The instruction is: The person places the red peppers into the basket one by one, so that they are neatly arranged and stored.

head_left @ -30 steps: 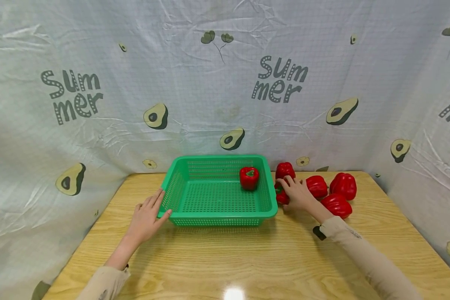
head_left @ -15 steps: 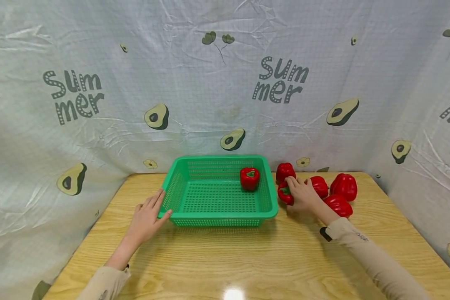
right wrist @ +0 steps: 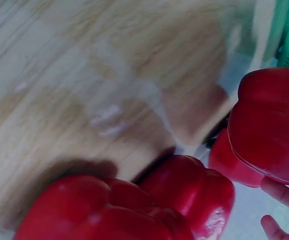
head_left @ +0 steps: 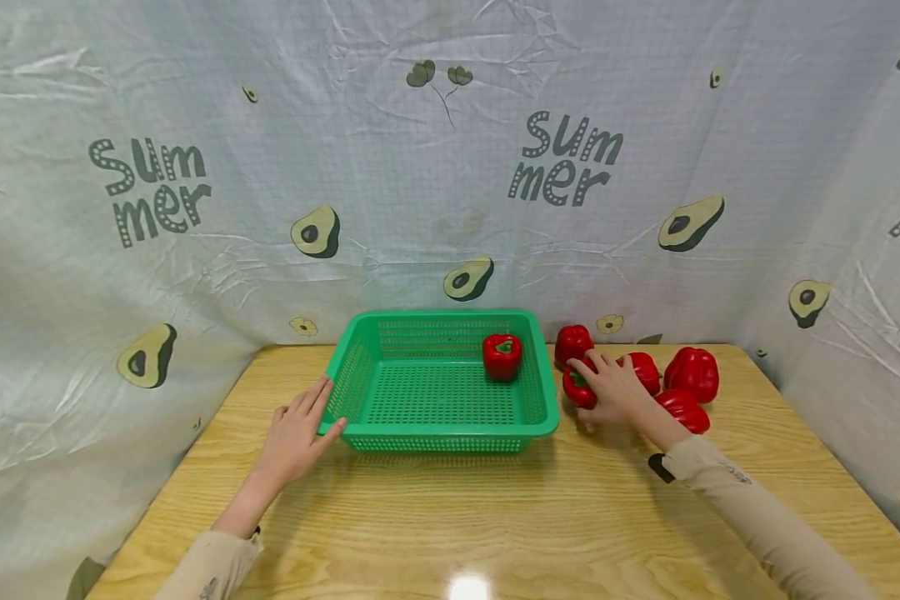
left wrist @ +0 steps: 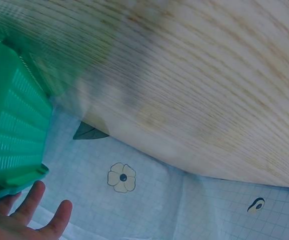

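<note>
A green plastic basket (head_left: 450, 431) stands on the wooden table with one red bell pepper (head_left: 502, 358) inside, near its right wall. My left hand (head_left: 292, 437) rests against the basket's left side, fingers fairly straight and thumb at the near-left corner of the rim. In the left wrist view its spread fingertips (left wrist: 30, 199) show beside the basket's edge. To the right of the basket, my right hand (head_left: 617, 392) holds another red bell pepper (head_left: 577, 388), partly covered by the fingers. The right wrist view shows that pepper (right wrist: 269, 125) between thumb and fingers.
Several more red bell peppers surround my right hand: one behind it (head_left: 573, 343), one just beyond the wrist (head_left: 647, 372), and a pair farther right (head_left: 692, 374). A patterned curtain (head_left: 390, 167) hangs behind the table (head_left: 420, 517).
My right hand has shifted slightly right, away from the basket, and the bell pepper under it has moved along. My left hand and the basket stay put.
</note>
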A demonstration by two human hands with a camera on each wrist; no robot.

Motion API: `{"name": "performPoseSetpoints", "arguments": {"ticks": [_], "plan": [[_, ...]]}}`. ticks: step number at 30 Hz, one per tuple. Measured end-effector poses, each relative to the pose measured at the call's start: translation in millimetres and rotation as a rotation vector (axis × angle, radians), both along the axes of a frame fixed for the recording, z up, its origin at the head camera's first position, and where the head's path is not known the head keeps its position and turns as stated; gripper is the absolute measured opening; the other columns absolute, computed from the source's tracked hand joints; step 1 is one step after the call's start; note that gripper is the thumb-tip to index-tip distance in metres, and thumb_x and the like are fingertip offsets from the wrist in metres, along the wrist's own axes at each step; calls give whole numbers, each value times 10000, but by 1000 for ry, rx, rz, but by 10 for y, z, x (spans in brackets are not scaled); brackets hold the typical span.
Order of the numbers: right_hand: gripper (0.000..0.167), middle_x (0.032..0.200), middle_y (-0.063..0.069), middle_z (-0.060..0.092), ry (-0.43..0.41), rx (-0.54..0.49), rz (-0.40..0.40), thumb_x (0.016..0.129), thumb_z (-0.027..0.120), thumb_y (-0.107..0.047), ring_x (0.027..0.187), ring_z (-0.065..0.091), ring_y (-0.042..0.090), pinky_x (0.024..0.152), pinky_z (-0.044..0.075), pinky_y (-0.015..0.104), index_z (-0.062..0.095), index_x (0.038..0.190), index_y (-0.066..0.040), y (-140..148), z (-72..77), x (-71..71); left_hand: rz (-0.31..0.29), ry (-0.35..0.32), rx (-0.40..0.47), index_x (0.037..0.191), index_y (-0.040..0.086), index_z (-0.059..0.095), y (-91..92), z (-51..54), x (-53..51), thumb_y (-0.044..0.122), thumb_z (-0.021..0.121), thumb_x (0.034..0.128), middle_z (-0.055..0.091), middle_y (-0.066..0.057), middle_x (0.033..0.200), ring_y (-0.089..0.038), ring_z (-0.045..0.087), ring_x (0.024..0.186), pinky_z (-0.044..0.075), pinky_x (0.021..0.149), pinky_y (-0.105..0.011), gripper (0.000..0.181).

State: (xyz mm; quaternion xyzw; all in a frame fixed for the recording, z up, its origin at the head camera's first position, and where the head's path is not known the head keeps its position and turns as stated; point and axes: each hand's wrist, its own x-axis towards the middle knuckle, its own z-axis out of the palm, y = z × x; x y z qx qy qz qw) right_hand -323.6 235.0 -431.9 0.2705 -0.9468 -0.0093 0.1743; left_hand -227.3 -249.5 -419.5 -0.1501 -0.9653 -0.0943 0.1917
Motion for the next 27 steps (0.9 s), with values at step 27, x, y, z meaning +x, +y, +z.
{"name": "performPoseSetpoints", "arguments": {"ticks": [27], "plan": [[693,1101,150,484,146,-86,152,632,687,-423,973,475,312,705,366,493,473,1210,-107,-130,469,188,-16,68,22,1374,31,337,8,-6,2,407,480,887,346,-147,1413,-366,425,1164,340,822,-547,632]]}}
